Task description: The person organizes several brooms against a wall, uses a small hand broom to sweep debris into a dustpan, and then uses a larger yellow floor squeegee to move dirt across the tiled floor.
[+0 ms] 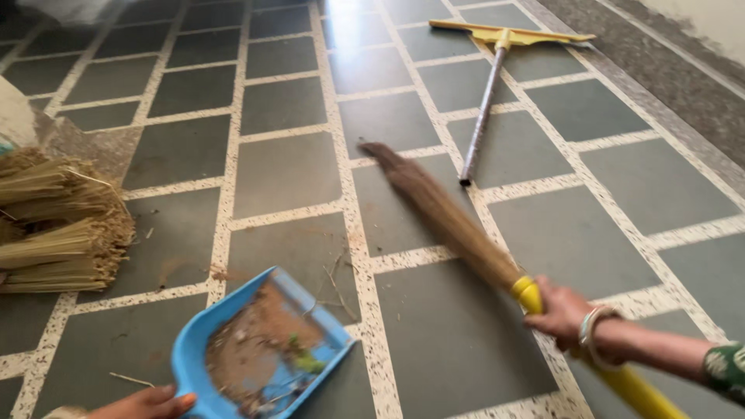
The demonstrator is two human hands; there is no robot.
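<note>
- Fingers of the right hand (560,312) wrapped round the yellow handle of the grass broom (450,221), bristles sweeping up to mid-frame.
- Left hand (147,404), bottom left, grips the blue dustpan (194,349); finger spread mostly hidden.
- Dustpan's loaded: brown dirt, twigs, green scraps.
- Straw bundles (62,225) far left.
- Yellow squeegee (504,37) lies upper right.

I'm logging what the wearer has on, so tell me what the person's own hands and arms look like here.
The right hand is bare, with pale, whitish bangles at the wrist and a dark green patterned sleeve further up the arm. The left hand shows only partly at the bottom edge; it is bare, and a bit of light fabric shows beside its wrist.
</note>
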